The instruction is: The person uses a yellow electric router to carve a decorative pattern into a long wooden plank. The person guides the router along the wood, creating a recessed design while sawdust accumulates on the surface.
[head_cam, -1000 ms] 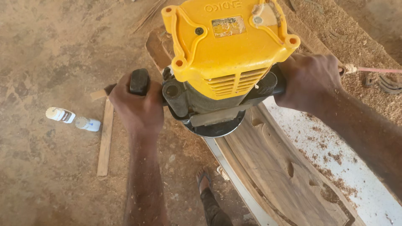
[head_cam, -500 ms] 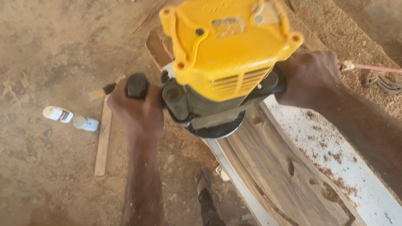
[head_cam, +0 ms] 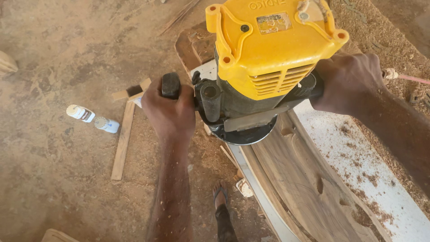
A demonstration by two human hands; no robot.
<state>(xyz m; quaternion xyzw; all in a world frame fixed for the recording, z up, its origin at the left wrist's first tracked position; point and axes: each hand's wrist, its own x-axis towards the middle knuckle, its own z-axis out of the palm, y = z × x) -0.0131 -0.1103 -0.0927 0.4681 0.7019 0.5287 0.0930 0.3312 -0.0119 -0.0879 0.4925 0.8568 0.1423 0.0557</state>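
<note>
A power router with a yellow top housing and a black body rests its round base on a curved, carved wooden piece. My left hand is shut around the router's black left handle. My right hand grips the right handle, which is hidden under the fingers. The wooden piece lies on a white board dusted with sawdust. The cutting bit is hidden under the base.
The dirt floor is covered in sawdust. A thin wooden strip lies on it to the left, with two small white bottles beside it. My sandalled foot shows below. A pink cord runs off at the right.
The router and both hands stay on the wood; the view has shifted slightly, with the router appearing a little further along the curved piece.
</note>
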